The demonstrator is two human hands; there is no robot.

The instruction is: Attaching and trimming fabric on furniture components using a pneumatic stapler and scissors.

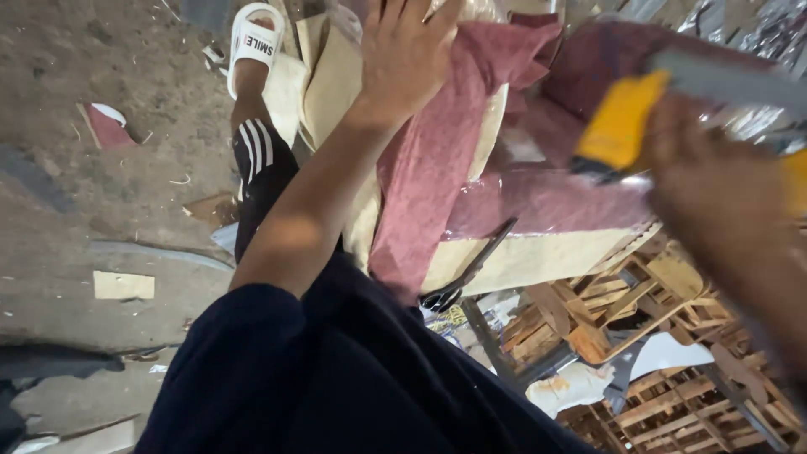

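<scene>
The floor (101, 193) on the left is grey and dusty, with bits of card, wood chips and scraps lying on it. A foot in a white sandal (255, 38) stands on the floor at the far left, and a leg in dark trousers with white stripes (256, 164) comes down from it.

In the middle sits a piece of furniture being covered. Dark red cloth (437, 160) hangs over yellow foam (538, 256), and part of the red cloth on the right is shiny, as if under clear plastic. A pair of black scissors (466, 273) leans against the foam, with its handles low, close to the dark blue clothes of the person.

The left hand (408, 55) reaches far out, with the arm bare up to a dark blue sleeve. Its fingers (437, 17) are spread out flat and press on the red cloth near the top edge of the picture. They hold nothing.

The right hand (723, 202) is near and very blurry. It is closed around a yellow and grey tool (639, 109), which looks like a staple gun, and the tool points left at the red cloth.

Low on the right lie wooden frames (664, 370) made of light slats, stacked on each other, with a grey metal bar (496, 349) beside them.
</scene>
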